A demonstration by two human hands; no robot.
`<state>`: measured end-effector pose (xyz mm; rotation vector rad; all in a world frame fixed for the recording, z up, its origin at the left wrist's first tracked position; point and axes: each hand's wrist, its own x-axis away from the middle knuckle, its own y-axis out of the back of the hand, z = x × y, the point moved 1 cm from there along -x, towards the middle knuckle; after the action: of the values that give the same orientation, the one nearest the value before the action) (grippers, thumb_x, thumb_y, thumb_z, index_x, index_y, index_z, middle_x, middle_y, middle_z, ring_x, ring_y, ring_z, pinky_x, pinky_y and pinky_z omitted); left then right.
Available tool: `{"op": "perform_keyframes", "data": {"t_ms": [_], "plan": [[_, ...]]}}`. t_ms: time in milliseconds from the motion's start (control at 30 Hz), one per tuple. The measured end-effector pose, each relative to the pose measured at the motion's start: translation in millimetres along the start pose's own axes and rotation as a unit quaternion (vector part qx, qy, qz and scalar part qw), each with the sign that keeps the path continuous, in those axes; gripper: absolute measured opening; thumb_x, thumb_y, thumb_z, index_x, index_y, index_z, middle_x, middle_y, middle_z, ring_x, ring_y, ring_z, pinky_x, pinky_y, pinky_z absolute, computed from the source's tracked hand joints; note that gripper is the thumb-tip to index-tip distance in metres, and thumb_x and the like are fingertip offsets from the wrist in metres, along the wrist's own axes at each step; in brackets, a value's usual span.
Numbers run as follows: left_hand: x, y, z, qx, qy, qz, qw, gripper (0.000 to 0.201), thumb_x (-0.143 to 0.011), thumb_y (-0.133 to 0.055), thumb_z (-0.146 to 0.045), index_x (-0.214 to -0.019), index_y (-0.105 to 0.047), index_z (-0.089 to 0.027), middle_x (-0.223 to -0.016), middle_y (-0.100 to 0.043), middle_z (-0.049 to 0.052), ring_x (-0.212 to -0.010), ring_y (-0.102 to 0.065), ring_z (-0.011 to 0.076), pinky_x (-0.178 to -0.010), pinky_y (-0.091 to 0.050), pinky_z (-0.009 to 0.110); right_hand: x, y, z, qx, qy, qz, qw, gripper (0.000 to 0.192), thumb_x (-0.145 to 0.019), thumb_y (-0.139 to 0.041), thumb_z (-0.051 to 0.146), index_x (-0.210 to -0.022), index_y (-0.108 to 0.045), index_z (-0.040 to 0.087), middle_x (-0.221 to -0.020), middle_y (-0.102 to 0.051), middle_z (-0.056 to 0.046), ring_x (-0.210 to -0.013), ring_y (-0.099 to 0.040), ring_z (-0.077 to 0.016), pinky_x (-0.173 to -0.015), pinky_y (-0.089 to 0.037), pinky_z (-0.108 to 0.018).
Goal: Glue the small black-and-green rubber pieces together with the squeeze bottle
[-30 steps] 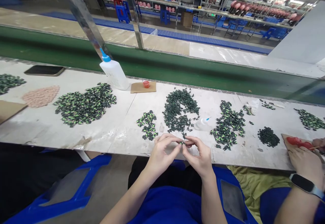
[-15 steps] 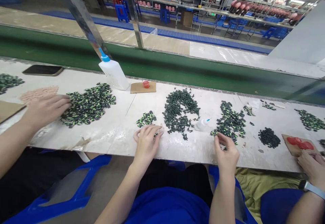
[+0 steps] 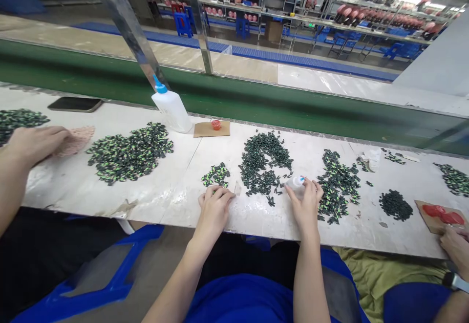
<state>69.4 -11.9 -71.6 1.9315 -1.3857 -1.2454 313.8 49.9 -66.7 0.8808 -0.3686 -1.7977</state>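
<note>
My right hand (image 3: 307, 204) has its thumb and fingers around a small white squeeze bottle (image 3: 295, 182) with a blue tip, which lies low over the table. Close by on the right is a pile of black pieces with green marks (image 3: 339, 186). My left hand (image 3: 214, 209) rests at the table's near side, fingers curled together; what they pinch is hidden. Just beyond its fingertips lies a small group of black-and-green pieces (image 3: 215, 174). Between my hands, farther in, small plain dark green pieces (image 3: 262, 154) are spread in a ring-like heap.
A large white bottle with blue nozzle (image 3: 172, 110) stands by cardboard (image 3: 205, 129) bearing a red cap (image 3: 216, 124). Co-workers' hands (image 3: 34, 142) reach in at the left and right (image 3: 456, 245). A black heap (image 3: 395, 204) and a phone (image 3: 75, 104) lie on the table.
My right hand has moved left from the black-and-green pile to the small bottle. My left hand's fingers have drawn closer together. The left co-worker's hand has shifted left to the pink pieces.
</note>
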Motion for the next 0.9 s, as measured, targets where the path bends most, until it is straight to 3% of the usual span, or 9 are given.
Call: {"op": "perform_keyframes", "data": {"t_ms": [133,267,367,600,733,900], "plan": [[-2,-0.5,1,0.028,-0.014,0.031,0.999,0.029,-0.085,-0.046,-0.005,-0.084,-0.067,-0.025,-0.083,-0.072,0.005,-0.089,-0.055,0.0243,-0.073,-0.032,0.039,5,9,13,-0.132,-0.056,0.035,0.989,0.036,-0.077,-0.065,0.047,-0.096,-0.047,0.022,-0.116,-0.062,-0.013,-0.123,-0.047,-0.0292,-0.099,-0.038,-0.049],[-2,-4.4,-4,0.069,-0.031,0.089,0.993,0.026,-0.089,-0.045,-0.01,-0.093,-0.065,-0.025,-0.085,-0.071,0.003,-0.086,-0.058,0.0206,-0.077,-0.032,0.037,20,16,18,-0.242,-0.109,0.029,0.964,0.04,-0.069,-0.074,0.042,-0.09,-0.046,0.022,-0.095,-0.069,-0.008,-0.09,-0.065,-0.0233,-0.081,-0.05,-0.039],[-2,-3.3,-7,0.092,-0.03,0.095,0.991,0.024,-0.089,-0.046,-0.011,-0.097,-0.065,-0.024,-0.089,-0.071,0.003,-0.088,-0.06,0.02,-0.078,-0.033,0.037,30,17,15,-0.277,-0.106,0.005,0.955,0.038,-0.063,-0.078,0.04,-0.085,-0.054,0.02,-0.08,-0.066,-0.004,-0.073,-0.064,-0.0195,-0.068,-0.05,-0.032],[-8,8.4,3,0.07,0.0,0.059,0.996,0.02,-0.085,-0.052,-0.012,-0.09,-0.065,-0.026,-0.093,-0.073,0.003,-0.095,-0.059,0.0232,-0.079,-0.032,0.038,40,20,9,-0.299,-0.088,0.004,0.95,0.028,-0.062,-0.075,0.041,-0.077,-0.066,0.019,-0.07,-0.065,-0.002,-0.064,-0.059,-0.0188,-0.058,-0.046,-0.03],[-11,6.5,5,0.051,-0.029,0.078,0.995,0.023,-0.084,-0.052,-0.008,-0.084,-0.066,-0.026,-0.09,-0.075,0.001,-0.098,-0.059,0.0239,-0.082,-0.029,0.041,40,20,15,-0.336,-0.084,0.025,0.938,0.026,-0.064,-0.073,0.042,-0.074,-0.068,0.019,-0.066,-0.063,-0.002,-0.058,-0.057,-0.0172,-0.052,-0.043,-0.027],[-9,-1.1,-5,0.068,-0.058,0.088,0.992,0.017,-0.085,-0.056,-0.014,-0.085,-0.067,-0.026,-0.085,-0.075,0.0,-0.095,-0.06,0.0224,-0.083,-0.029,0.04,45,14,19,-0.3,-0.092,-0.011,0.949,0.027,-0.071,-0.069,0.043,-0.065,-0.066,0.017,-0.055,-0.057,0.0,-0.05,-0.051,-0.0137,-0.048,-0.041,-0.025]]}}
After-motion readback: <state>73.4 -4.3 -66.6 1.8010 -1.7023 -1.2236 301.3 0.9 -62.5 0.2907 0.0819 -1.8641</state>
